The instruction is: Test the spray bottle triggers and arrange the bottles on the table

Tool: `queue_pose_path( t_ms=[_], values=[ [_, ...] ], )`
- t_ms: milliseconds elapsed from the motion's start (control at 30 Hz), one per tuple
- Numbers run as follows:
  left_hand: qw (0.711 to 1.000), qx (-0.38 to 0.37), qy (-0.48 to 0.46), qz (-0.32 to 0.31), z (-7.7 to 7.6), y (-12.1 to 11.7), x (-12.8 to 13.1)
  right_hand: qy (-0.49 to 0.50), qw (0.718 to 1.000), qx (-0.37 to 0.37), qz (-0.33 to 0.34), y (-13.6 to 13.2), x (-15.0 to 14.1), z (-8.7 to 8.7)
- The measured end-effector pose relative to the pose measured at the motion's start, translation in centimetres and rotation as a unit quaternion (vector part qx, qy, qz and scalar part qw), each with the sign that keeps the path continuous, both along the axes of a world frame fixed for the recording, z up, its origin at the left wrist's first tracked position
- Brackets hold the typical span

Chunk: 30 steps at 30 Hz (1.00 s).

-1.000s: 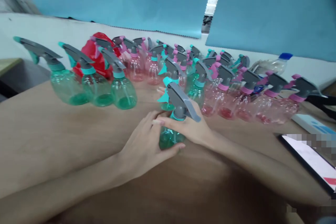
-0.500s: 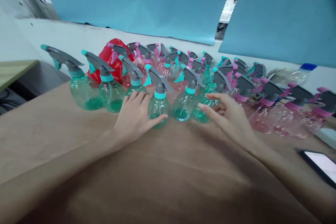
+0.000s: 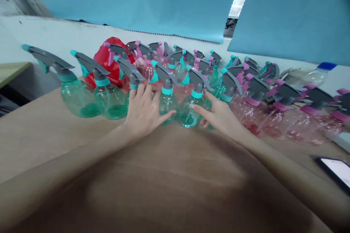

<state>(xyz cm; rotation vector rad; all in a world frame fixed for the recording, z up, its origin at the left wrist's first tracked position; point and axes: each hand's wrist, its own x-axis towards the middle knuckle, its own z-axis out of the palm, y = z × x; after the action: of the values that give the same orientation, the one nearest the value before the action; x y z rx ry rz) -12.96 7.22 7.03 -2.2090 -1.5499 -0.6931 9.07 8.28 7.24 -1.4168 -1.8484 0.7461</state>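
A row of spray bottles with green bodies and grey trigger heads stands in front of me. My left hand [image 3: 143, 111] is open, its fingers spread over one green bottle, which it mostly hides. The left thumb stretches across the front of the middle green spray bottle [image 3: 167, 102]. Just right of that, my right hand [image 3: 218, 114] is closed around the right side of another green spray bottle [image 3: 188, 113], thumb in front and index finger behind its collar. Another green bottle [image 3: 229, 89] is partly hidden behind the right hand. Some green liquid shows at the bottom of several bottles.
Two more green bottles [image 3: 111, 100] stand at the left. Pink spray bottles [image 3: 279, 116] line the right side, with mixed ones behind. A red plastic bag [image 3: 111, 58], a clear bottle with a blue cap [image 3: 317, 74] and a phone [image 3: 336, 173] share the wooden table [image 3: 169, 167].
My right hand has moved left and closed on the green bottle beside it. The middle bottle has shifted back a little at my left hand, into line with its neighbour.
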Motion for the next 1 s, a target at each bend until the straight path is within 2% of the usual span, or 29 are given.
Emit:
queue_pose_path(
  t_ms=[200,367,467,567,667,767,867,1000],
  values=[
    [0.998,0.018,0.044,0.027,0.2,-0.9,0.2,-0.018,0.999,-0.025,-0.011,0.7,-1.1,0.2],
    [0.996,0.036,0.067,0.044,0.5,-4.9,0.1,-0.045,0.999,-0.007,0.002,0.3,-1.2,0.1],
    [0.996,0.034,0.077,0.003,0.7,-7.6,0.5,-0.049,0.999,-0.011,0.003,-0.3,-1.0,0.3],
    [0.997,0.023,0.039,-0.068,0.4,-9.4,1.2,-0.069,0.997,-0.023,0.007,-1.1,-0.6,0.5],
    [0.991,-0.045,-0.028,-0.121,-0.4,-9.9,2.0,-0.112,0.993,0.020,0.013,-2.4,0.0,0.5],
    [0.974,-0.158,-0.098,-0.127,-1.6,-9.7,3.2,-0.155,0.984,0.084,0.014,-4.4,0.9,0.4],
    [0.953,-0.214,-0.164,-0.135,-2.7,-9.3,4.8,-0.173,0.981,0.079,0.026,-6.8,2.1,0.6],
    [0.917,-0.267,-0.229,-0.187,-3.4,-9.6,7.4,-0.189,0.978,0.079,0.047,-9.7,4.5,0.8]
  ],
)
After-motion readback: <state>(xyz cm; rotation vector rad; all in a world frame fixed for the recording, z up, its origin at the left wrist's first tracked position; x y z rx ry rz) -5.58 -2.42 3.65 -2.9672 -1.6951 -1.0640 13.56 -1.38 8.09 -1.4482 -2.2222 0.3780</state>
